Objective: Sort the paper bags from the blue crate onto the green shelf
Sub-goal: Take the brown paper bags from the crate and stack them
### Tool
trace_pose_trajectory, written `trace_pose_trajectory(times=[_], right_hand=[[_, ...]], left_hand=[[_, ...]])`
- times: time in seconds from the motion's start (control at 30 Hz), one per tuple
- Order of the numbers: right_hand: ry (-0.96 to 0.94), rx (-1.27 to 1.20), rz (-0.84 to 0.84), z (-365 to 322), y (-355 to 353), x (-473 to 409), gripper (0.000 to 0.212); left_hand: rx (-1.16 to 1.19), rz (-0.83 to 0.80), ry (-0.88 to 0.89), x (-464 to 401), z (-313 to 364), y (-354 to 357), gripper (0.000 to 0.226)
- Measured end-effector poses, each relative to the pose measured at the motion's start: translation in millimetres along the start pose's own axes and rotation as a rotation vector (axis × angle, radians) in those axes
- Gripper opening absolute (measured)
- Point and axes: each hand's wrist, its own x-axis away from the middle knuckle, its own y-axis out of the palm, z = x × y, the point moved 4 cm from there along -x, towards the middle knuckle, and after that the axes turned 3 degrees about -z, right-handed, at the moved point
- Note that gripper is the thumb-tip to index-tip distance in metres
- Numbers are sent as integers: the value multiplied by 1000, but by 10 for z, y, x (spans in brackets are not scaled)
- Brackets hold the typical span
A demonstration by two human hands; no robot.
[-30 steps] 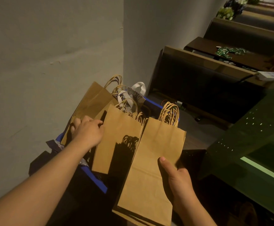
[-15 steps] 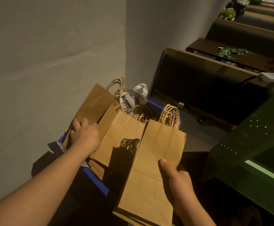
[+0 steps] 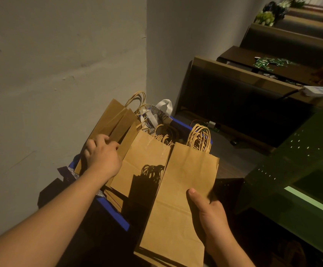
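Pinching a flat stack of paper bags (image 3: pixel 178 205) in the right hand (image 3: pixel 212 218), thumb on top, with left hand (image 3: pixel 102 155) fingers curled into loose bags in the blue crate (image 3: pixel 110 211); best separated singly, squared up, then carried to the green shelf (image 3: pixel 291 170).

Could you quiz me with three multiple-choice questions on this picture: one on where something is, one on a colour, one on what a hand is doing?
1. Where is the green shelf?
A. right of the crate
B. behind the left arm
C. on the wall

2. What colour is the crate's rim?
A. red
B. blue
C. white

3. What is the right hand doing?
A. hanging idle
B. pointing at the shelf
C. holding a stack of brown paper bags

Answers: 1 A, the shelf fills the right edge. 2 B, blue edges show beneath the bags. 3 C, its thumb lies across the stack's front.
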Motion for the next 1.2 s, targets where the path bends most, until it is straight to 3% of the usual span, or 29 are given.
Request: trace_pose_trajectory(times=[0.13, 0.27, 0.4, 0.57, 0.7, 0.8, 0.9, 1.03, 1.1, 1.2], right_hand=[[-29, -25, -17, -18, 18, 55, 24], [-52, -22, -21, -19, 3, 66, 25], [-73, -4, -12, 10, -25, 51, 30], [-75, -29, -10, 42, -41, 53, 44], [-98, -82, -65, 9, -28, 82, 32], [-148, -133, -121, -37, -15, 119, 22], [-228, -212, -188, -125, -2, 178, 29], [-313, -268, -269, -242, -20, 220, 49], [-327, -270, -300, -274, -29, 227, 47], [-319, -255, -297, -239, -70, 175, 40]], left_hand=[[101, -77, 1, -3, -24, 29, 38], [-100, -123, 4, -36, -75, 39, 39], [-47, -91, -20, -68, -130, -56, 34], [146, 149, 46, 79, -66, -468, 31], [374, 150, 69, 241, 40, -780, 38], [565, 134, 107, 387, 90, -885, 26], [792, 35, 60, 521, 136, -808, 14], [994, -240, 22, 754, 303, -488, 18], [1091, -374, -27, 917, 393, -324, 27], [1238, -546, -92, 1140, 541, -158, 62]])
